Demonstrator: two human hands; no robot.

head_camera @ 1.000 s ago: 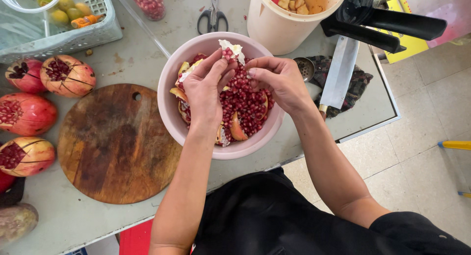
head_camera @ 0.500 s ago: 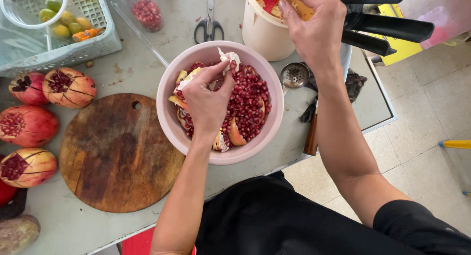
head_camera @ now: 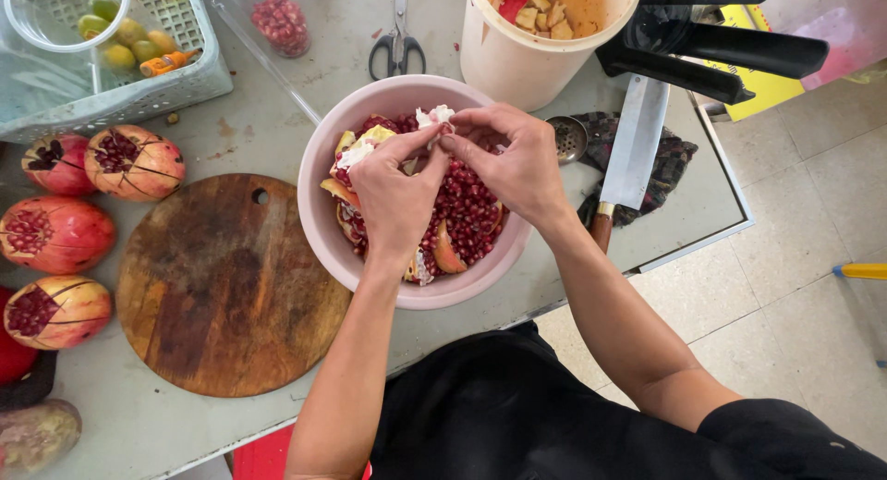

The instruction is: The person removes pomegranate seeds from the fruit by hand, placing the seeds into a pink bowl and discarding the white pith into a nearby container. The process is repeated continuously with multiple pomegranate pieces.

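A pink bowl [head_camera: 319,212] on the grey table holds loose red pomegranate seeds [head_camera: 471,212] and pieces of rind. My left hand [head_camera: 393,198] and my right hand [head_camera: 517,161] meet over the bowl's far side. Both pinch a piece of pomegranate with white pith [head_camera: 434,118] between their fingertips. A round wooden cutting board [head_camera: 222,281] lies left of the bowl.
Several cut-open pomegranates [head_camera: 55,232] lie at the left edge. A cream bucket of peel scraps [head_camera: 545,27] stands behind the bowl. A cleaver [head_camera: 633,147] rests on a dark cloth at right, by a small strainer [head_camera: 565,138]. Scissors [head_camera: 397,36], a cup of seeds [head_camera: 277,23] and a basket [head_camera: 139,87] sit at the back.
My right hand dropped a peel piece at the cream bucket and has come back down to the bowl, joining my left hand on the pomegranate piece.
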